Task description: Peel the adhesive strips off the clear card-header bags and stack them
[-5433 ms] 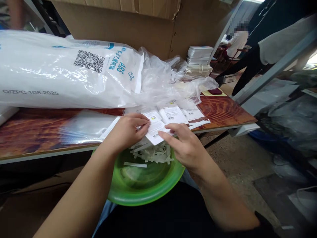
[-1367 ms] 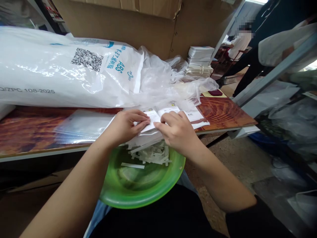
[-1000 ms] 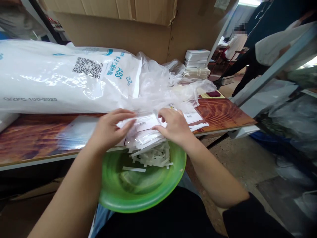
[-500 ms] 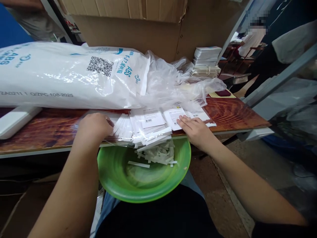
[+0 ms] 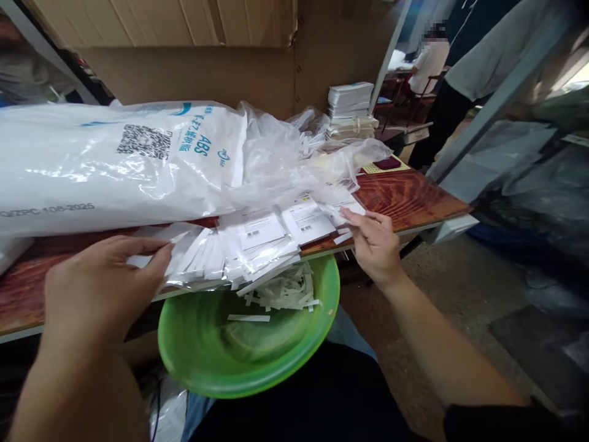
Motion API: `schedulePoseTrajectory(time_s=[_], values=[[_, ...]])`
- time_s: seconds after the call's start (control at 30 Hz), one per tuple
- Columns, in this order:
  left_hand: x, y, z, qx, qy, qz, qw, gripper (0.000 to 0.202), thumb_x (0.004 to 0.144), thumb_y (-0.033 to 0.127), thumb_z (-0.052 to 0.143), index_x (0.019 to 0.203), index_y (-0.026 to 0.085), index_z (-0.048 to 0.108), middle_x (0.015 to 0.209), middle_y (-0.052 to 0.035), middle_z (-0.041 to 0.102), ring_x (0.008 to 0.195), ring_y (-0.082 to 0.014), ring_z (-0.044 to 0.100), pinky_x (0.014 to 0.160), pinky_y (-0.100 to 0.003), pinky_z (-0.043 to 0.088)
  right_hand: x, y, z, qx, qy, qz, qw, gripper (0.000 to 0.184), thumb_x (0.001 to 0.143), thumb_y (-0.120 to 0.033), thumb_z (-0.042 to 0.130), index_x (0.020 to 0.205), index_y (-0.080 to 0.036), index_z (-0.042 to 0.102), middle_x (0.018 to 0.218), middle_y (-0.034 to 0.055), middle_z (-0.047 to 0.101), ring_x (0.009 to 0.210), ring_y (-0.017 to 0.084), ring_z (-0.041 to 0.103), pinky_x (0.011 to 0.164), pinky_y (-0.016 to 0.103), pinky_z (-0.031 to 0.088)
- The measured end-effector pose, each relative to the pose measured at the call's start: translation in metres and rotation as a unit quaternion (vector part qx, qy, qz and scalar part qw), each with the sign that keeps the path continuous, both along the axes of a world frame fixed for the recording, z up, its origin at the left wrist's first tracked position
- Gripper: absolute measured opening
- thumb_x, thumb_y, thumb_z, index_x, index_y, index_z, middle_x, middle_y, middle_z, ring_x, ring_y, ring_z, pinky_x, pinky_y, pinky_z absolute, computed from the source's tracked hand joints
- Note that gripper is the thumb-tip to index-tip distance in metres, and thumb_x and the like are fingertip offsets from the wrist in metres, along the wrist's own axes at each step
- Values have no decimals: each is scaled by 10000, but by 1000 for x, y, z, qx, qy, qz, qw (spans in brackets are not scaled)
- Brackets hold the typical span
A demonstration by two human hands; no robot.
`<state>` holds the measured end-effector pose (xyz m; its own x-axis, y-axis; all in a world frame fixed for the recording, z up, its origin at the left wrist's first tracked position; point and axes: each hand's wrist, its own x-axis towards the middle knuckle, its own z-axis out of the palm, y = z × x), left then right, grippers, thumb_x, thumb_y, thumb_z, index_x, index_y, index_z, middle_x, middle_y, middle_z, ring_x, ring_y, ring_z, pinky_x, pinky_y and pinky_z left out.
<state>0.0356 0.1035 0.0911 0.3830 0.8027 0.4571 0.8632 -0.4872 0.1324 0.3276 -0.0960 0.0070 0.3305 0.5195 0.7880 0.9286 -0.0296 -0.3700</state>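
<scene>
My left hand (image 5: 99,285) is close to the camera, fingers together and curled, their tips at the left end of a pile of clear sleeves (image 5: 216,255) on the wooden table (image 5: 409,199). My right hand (image 5: 375,242) lies at the table's front edge with fingers stretched out, touching the right end of a row of white barcode labels (image 5: 306,221). A green bowl (image 5: 248,350) rests on my lap below the table edge, holding several white paper strips (image 5: 283,294).
A big white ABS sack (image 5: 115,166) lies along the table's back. Crumpled clear plastic (image 5: 294,153) spreads beside it, with stacked white packs (image 5: 350,110) behind. Cardboard boxes (image 5: 184,67) stand behind the table. A person in a light shirt (image 5: 488,55) stands at the right.
Both hands left the label they held over the bowl and spread apart. The left hand went left and nearer the camera, the right hand to the right end of the labels.
</scene>
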Motion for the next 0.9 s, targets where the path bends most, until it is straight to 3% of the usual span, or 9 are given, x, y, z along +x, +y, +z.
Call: schedulePoseTrajectory(time_s=[0.07,0.13,0.2,0.27,0.33,0.4,0.53,0.7,0.9], values=[[16,-17,3,64,-44,-116,990,236,846,384,529,945,242,689,1002,0,679,725,-167,604,761,-325,475,-14,-7,3,91,119,-16,989,288,912,-202,525,1160,-283,646,1113,25,703,998,186,656,898,379,468],[37,-23,-3,83,-42,-277,956,193,848,340,553,890,232,707,954,-12,685,816,-166,620,775,-287,482,-30,-11,9,114,185,45,975,289,899,-199,548,1144,-311,653,1117,8,701,1000,191,654,876,378,475],[58,-18,-14,35,0,-377,926,198,857,305,539,852,210,713,892,-30,682,804,-162,620,757,-277,483,-42,-14,16,85,182,143,969,319,891,-158,545,1144,-322,648,1134,0,695,1018,195,655,911,401,441],[71,-7,-24,-44,38,-427,902,217,863,316,530,852,207,718,898,-36,678,782,-155,621,723,-264,480,-46,-16,23,27,131,232,964,353,885,-124,530,1160,-319,632,1152,0,689,1040,193,653,945,415,395],[77,2,-29,-110,52,-427,896,246,873,353,518,881,220,725,935,-31,679,789,-153,625,731,-261,475,-45,-17,28,-29,62,288,955,357,888,-123,516,1182,-303,611,1153,5,690,1049,181,654,959,410,363],[77,5,-29,-146,46,-404,902,268,878,388,512,907,237,731,967,-22,684,824,-157,629,764,-265,469,-41,-18,33,-78,7,297,952,334,905,-144,495,1195,-278,595,1149,15,692,1056,166,651,960,397,347],[75,3,-22,-179,31,-396,900,271,864,400,525,924,250,743,980,-16,694,856,-164,632,781,-267,465,-42,-19,37,-161,-65,225,959,311,934,-155,445,1187,-259,595,1194,17,669,1108,142,621,963,370,331],[82,-2,-18,-194,13,-401,895,282,846,413,541,898,234,753,942,-32,702,797,-167,628,715,-269,471,-62,-2,35,-157,-178,182,954,303,951,-157,423,1204,-220,577,1235,15,646,1126,125,585,900,354,333],[85,-6,-17,-190,-13,-403,895,250,852,369,551,890,222,750,937,-21,695,804,-151,624,733,-259,463,-78,25,38,-197,-231,106,947,311,931,-161,423,1179,-166,610,1226,107,603,1072,244,524,853,404,308]])
